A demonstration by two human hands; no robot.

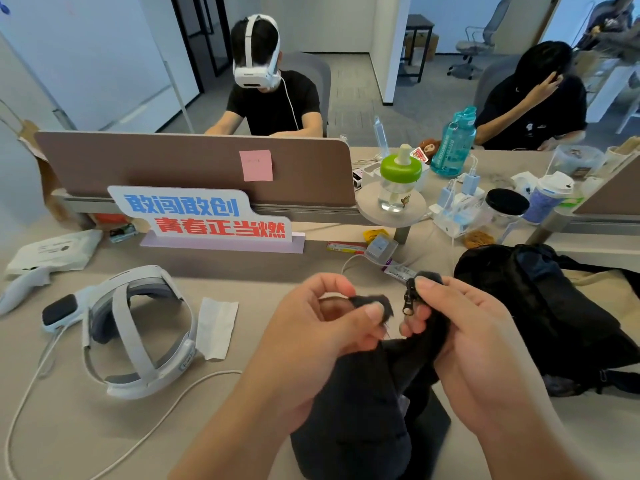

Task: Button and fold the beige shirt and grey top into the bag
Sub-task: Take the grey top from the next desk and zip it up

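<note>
A dark grey top (363,403) hangs in front of me over the desk's near edge, held up by both hands. My left hand (322,334) pinches one front edge of the top near its upper corner. My right hand (464,337) grips the other edge, thumb beside the metal zipper slider (408,299). The two edges are a short gap apart. A black bag (540,306) lies on the desk to the right, and a patch of beige fabric (602,289) shows behind it.
A white headset (138,327) with its cable lies on the desk at left, a folded tissue (216,327) beside it. A slogan sign (207,216), a desk divider (194,164), bottles and chargers stand further back. Two people sit across the desk.
</note>
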